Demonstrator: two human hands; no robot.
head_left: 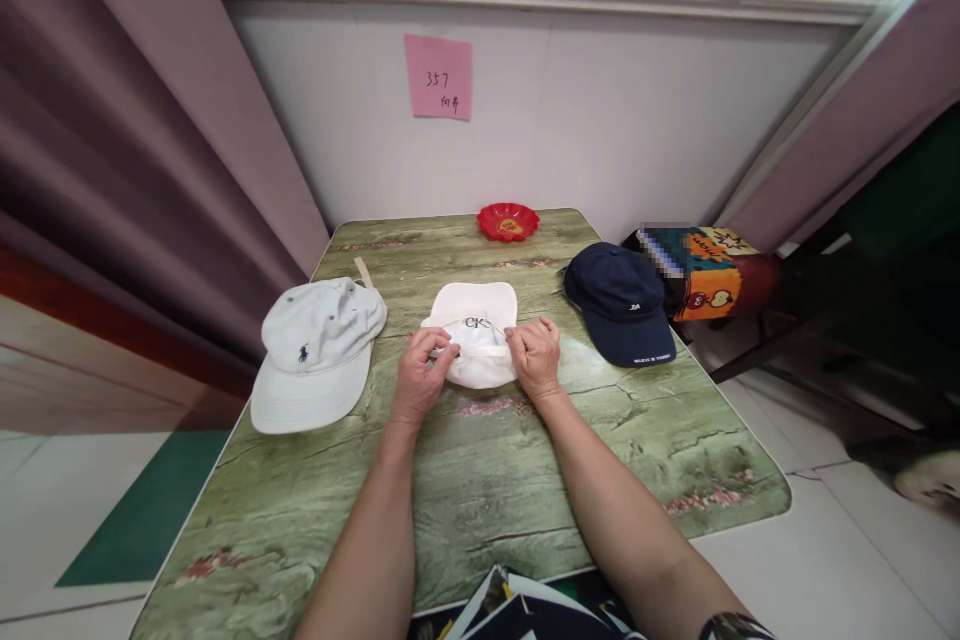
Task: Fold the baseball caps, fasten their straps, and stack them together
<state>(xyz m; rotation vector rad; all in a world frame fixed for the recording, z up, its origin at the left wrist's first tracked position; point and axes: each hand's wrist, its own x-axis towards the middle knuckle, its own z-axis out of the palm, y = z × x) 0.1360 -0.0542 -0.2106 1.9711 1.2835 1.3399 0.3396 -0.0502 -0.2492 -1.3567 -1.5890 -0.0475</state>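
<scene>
In the middle of the table lies a white baseball cap (474, 305) with dark letters on its front, its brim pointing away from me. My left hand (424, 370) pinches its left edge between thumb and fingers. On the opposite edge, my right hand (535, 357) is closed with the fingertips gripping the fabric. A light grey baseball cap (319, 340) with a small dark emblem rests to the left, brim toward me. To the right sits a navy baseball cap (621, 298) with white lettering along its brim.
A red scalloped dish (508, 222) stands at the far edge of the green wood-patterned table (480, 490). Behind it, a pink note (439, 77) is stuck to the white wall. Beyond the right edge is a stool with a colourful printed cover (709, 290). Purple curtains (150, 100) hang at the left.
</scene>
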